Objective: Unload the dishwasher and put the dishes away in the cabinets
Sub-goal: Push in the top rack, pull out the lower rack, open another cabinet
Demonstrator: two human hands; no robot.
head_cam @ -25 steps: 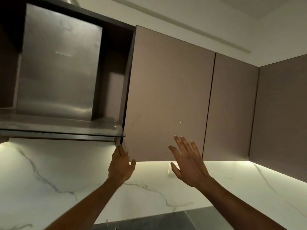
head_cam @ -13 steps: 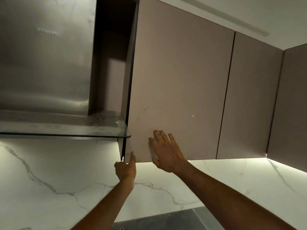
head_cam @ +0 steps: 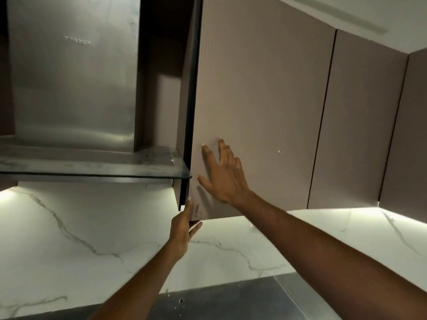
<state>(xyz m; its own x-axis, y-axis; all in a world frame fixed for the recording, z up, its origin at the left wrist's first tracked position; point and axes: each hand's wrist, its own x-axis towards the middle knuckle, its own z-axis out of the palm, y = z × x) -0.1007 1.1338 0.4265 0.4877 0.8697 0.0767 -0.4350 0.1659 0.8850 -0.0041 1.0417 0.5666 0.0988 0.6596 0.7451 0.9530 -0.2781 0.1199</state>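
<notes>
Getting that handleless cabinet door open, no dishes in sight yet

Cabinet door (head_cam: 261, 112) seemingly barely cracked at its lower left corner, just right of the range hood (head_cam: 74, 72) and its glass shelf (head_cam: 97, 168). Right hand (head_cam: 224, 179) flat on the door's lower left, fingers spread, holding nothing. Left hand (head_cam: 182, 229) pinching that bottom corner, index finger up the edge. Best bet: pull from the corner, ease the flat palm off, watch the glass shelf.
</notes>
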